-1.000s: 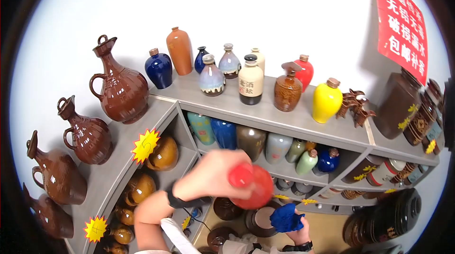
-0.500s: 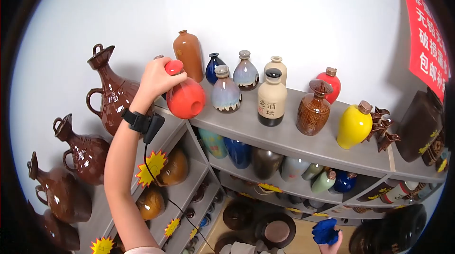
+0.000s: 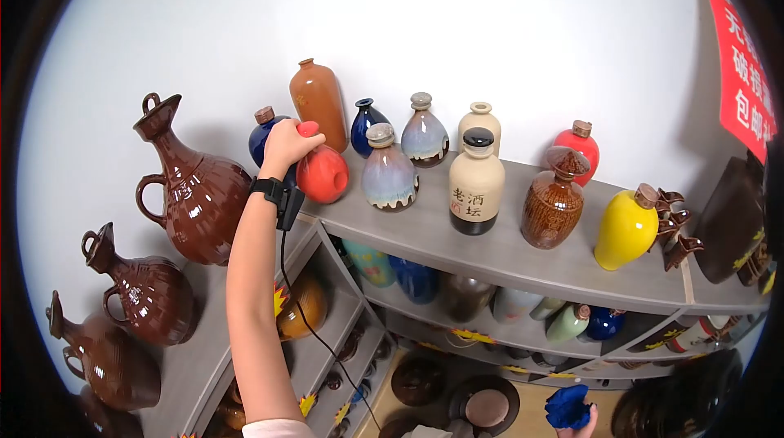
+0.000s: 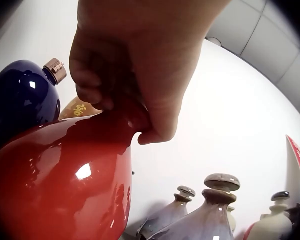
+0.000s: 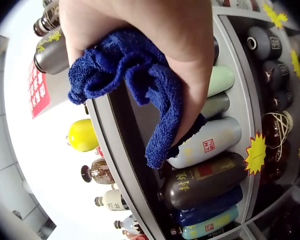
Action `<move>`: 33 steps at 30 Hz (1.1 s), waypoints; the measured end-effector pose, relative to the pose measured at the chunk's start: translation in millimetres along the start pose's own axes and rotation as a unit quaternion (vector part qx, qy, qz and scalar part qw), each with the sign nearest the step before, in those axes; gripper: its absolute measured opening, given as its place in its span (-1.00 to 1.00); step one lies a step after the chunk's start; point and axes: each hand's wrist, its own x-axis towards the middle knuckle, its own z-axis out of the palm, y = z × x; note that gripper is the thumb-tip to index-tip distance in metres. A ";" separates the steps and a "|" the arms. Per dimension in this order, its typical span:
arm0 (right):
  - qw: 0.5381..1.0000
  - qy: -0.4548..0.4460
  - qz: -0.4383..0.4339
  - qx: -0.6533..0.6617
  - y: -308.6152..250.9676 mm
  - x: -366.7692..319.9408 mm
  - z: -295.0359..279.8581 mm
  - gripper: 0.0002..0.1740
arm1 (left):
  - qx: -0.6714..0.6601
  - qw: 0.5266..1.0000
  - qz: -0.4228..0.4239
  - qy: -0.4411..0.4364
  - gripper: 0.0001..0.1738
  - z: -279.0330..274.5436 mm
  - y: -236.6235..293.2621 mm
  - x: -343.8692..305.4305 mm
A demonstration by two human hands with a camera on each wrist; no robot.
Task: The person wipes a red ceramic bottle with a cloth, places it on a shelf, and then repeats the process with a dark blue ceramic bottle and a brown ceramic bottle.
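Observation:
My left hand [image 3: 287, 148] grips a glossy red bottle [image 3: 324, 178] by its neck, at the corner end of the top shelf [image 3: 392, 230]. In the left wrist view the fingers curl round the neck, and the bottle's round red body [image 4: 65, 180] leans over to the lower left. A dark blue bottle [image 4: 22, 95] with a brown cap stands beside it, and a tall orange-brown bottle [image 3: 318, 103] is behind. Low at the right, my right hand [image 3: 586, 423] holds a crumpled blue cloth [image 3: 566, 407]; its towel-like folds [image 5: 165, 95] hang from the fingers in the right wrist view.
Brown handled jugs [image 3: 204, 201] line the left shelf. Right of the red bottle stand a lilac-glazed bottle [image 3: 390, 177], a cream bottle [image 3: 474, 181], a brown patterned one [image 3: 553, 209] and a yellow one [image 3: 627, 230]. A black cable [image 3: 310, 324] hangs from the left wrist.
My left hand has carried the red bottle from low in the middle up and left onto the top shelf's corner area. The right hand keeps the blue cloth, now lower right in view.

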 end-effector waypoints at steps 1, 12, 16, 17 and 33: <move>1.000 -0.003 0.001 -0.004 -0.4 -0.5 0.5 -0.64 | 0.003 1.000 -0.002 0.002 -0.52 2.5 0.4 1.7; 1.000 0.010 -0.017 0.007 3.6 2.7 -0.2 -0.59 | 0.052 0.998 -0.022 -0.023 -0.56 24.8 5.3 15.1; 0.998 -0.051 0.013 0.028 2.0 12.5 -11.8 -0.55 | 0.061 0.998 -0.025 -0.023 -0.53 31.3 -2.0 22.7; 0.999 -0.031 0.005 0.017 3.9 14.9 -14.3 -0.54 | 0.061 0.997 -0.028 -0.029 -0.52 30.9 -2.4 23.9; 0.997 -0.065 0.031 0.016 16.5 42.6 -9.7 -0.56 | 0.067 0.955 -0.110 -0.266 -0.34 12.8 2.9 51.9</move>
